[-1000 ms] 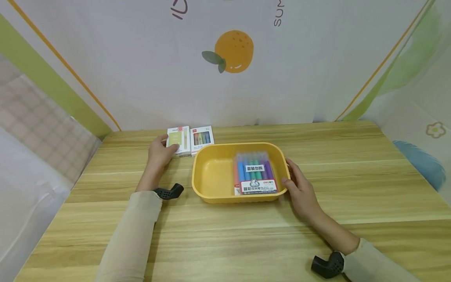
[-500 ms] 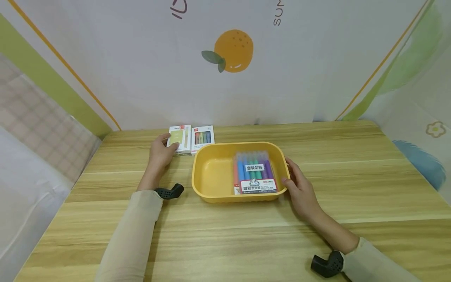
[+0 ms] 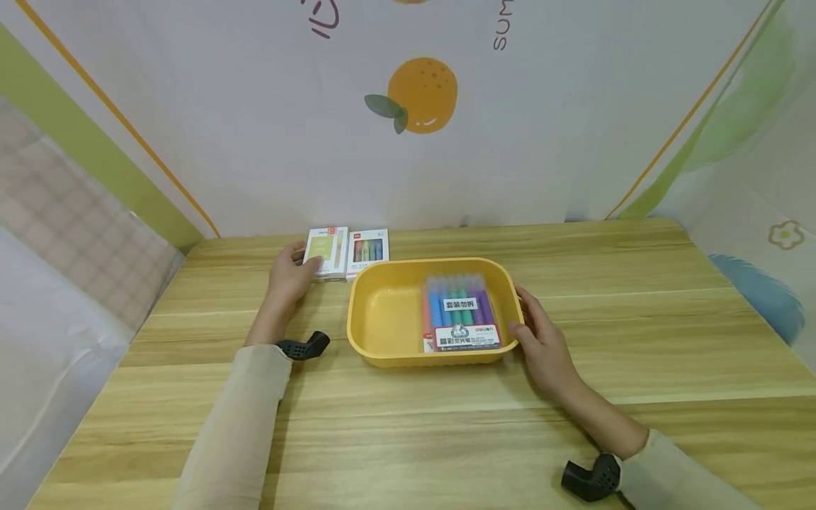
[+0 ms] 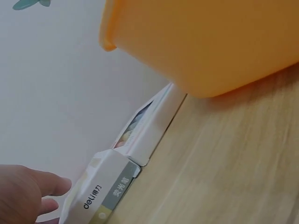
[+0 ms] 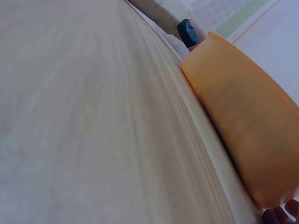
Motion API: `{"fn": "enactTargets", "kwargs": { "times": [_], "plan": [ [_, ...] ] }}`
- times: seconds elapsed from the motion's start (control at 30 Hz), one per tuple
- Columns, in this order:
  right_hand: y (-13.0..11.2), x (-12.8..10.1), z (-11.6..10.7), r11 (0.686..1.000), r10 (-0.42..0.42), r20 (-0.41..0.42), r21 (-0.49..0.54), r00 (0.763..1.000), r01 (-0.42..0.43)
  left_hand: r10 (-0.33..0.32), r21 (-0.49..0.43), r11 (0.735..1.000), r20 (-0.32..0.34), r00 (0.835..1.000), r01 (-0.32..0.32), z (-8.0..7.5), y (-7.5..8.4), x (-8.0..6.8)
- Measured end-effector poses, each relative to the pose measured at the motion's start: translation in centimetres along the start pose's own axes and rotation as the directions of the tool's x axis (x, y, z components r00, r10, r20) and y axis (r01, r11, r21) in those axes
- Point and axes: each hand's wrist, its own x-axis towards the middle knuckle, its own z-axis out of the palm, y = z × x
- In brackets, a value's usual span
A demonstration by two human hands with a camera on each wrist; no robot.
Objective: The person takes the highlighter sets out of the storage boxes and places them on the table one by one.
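Touching the left edge of a white rectangular box [image 3: 329, 253] on the wood-grain table [image 3: 395, 446], the left hand [image 3: 289, 281] may or may not pinch it; I cannot tell. Beside it lies a white windowed pen box [image 3: 367, 252]. A yellow plastic tray [image 3: 384, 320] holds clear-packed coloured highlighters [image 3: 463, 315]; the right hand [image 3: 545, 348] grips its right rim.

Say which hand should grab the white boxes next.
Probably the left hand: it is at the left white box, with the right white box alongside. The right hand grips the yellow tray, farther away.
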Motion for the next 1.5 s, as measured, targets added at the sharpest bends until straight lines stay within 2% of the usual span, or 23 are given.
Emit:
{"fn": "enactTargets", "kwargs": {
  "times": [0.17, 0.33, 0.73, 0.83, 1.07, 1.5],
  "plan": [
    [0.0, 0.0, 0.0, 1.0, -0.002, 0.0, 0.001, 1.0, 0.002, -0.011, -0.009, 1.0, 0.01, 1.0, 0.011, -0.5, 0.3, -0.3],
    [0.0, 0.0, 0.0, 1.0, -0.003, 0.005, 0.008, 1.0, 0.003, -0.012, 0.016, 1.0, 0.014, 1.0, 0.012, -1.0, 1.3, -0.9],
    [-0.2, 0.0, 0.1, 1.0, 0.006, 0.01, 0.011, 1.0, -0.006, 0.137, 0.072, 0.988, -0.025, 0.99, -0.135, -0.9, 4.5, -2.5],
    [-0.1, 0.0, 0.1, 1.0, 0.003, 0.009, 0.016, 1.0, -0.003, 0.174, 0.08, 0.982, -0.01, 0.985, -0.172, -0.7, 5.4, -3.1],
    [-0.1, 0.0, 0.0, 1.0, 0.005, 0.01, 0.02, 1.0, -0.005, 0.279, 0.099, 0.954, 0.044, 0.959, -0.282, -0.3, 7.5, -4.5],
    [0.0, 0.0, 0.0, 1.0, 0.001, 0.004, 0.006, 1.0, -0.001, 0.332, 0.165, 0.919, 0.168, 0.928, -0.359, 1.3, 9.4, -6.6]
  ]
}}
